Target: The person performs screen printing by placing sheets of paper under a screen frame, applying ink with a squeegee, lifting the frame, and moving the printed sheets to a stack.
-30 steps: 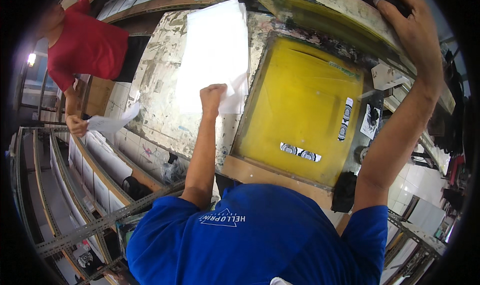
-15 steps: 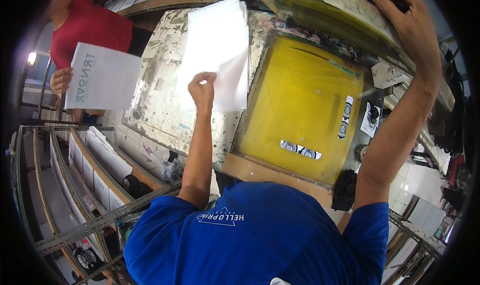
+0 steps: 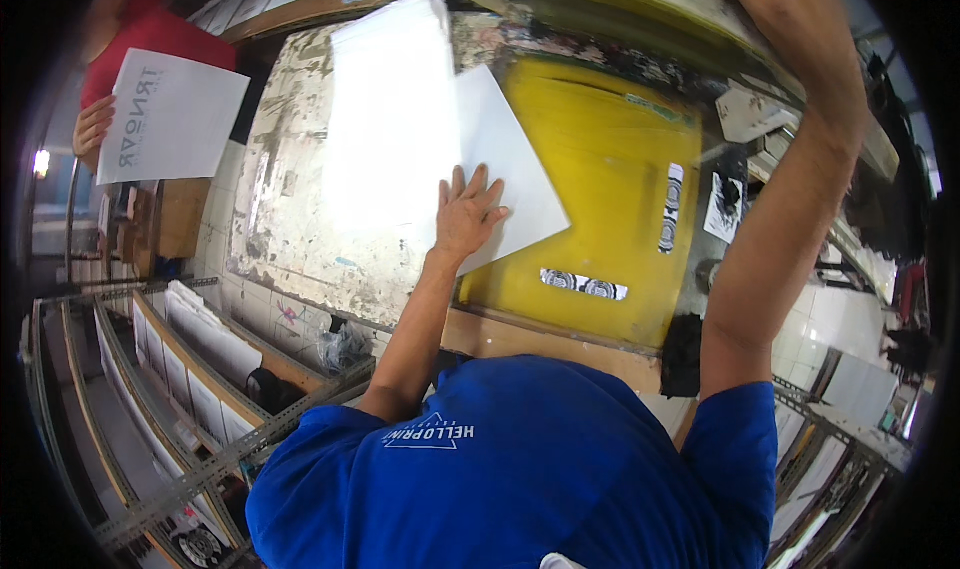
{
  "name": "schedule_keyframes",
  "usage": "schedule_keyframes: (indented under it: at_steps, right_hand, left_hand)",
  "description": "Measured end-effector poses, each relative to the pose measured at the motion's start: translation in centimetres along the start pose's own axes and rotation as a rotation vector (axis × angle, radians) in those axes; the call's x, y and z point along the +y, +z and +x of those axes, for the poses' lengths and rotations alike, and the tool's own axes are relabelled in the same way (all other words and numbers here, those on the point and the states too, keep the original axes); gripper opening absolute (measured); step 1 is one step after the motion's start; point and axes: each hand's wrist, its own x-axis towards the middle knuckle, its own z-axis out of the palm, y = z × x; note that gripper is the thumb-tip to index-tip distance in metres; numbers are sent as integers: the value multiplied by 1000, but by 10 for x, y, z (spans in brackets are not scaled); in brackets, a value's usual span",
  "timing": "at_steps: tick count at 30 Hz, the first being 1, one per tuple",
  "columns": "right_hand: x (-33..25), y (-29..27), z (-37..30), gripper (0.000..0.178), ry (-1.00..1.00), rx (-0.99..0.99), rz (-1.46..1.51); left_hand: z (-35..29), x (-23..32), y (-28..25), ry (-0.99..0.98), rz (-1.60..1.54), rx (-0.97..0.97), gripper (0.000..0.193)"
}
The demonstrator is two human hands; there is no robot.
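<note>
The left hand is laid over a white sheet, fingers spread and not pinching it. The sheet lies aslant, partly on the yellow board, its left side meeting the paper stack. The right hand is at the raised frame; its fingertips run out of view, so their grip cannot be told. A dragging palm could skew or crease the sheet; a slackened hold might let the frame drop.
</note>
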Motion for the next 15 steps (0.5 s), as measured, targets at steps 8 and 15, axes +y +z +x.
schedule_keyframes:
  at_steps: [8,15]
  right_hand:
    - [9,-18,8,36,235,-226,331]
    - [10,-26,9,35,216,-255,368]
  left_hand:
    - [69,76,59,430,-124,-202,69]
    - [73,118,72,583,-131,-287,69]
